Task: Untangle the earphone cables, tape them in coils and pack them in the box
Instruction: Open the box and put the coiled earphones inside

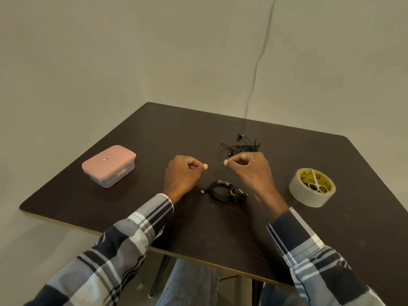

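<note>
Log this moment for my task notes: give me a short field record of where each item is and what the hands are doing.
surface: dark table
box: pink-lidded plastic box, lid on, far left
coiled earphones: black coil, between the two wrists
tangled earphones: loose black tangle, beyond the right hand
tape: clear packing tape roll, right side
scissors: small white scissors, lying across the roll's top
left hand: fingers curled, thumb against forefinger; anything pinched is too thin to see
right hand: same posture, facing the left hand
packed in box: cannot tell
</note>
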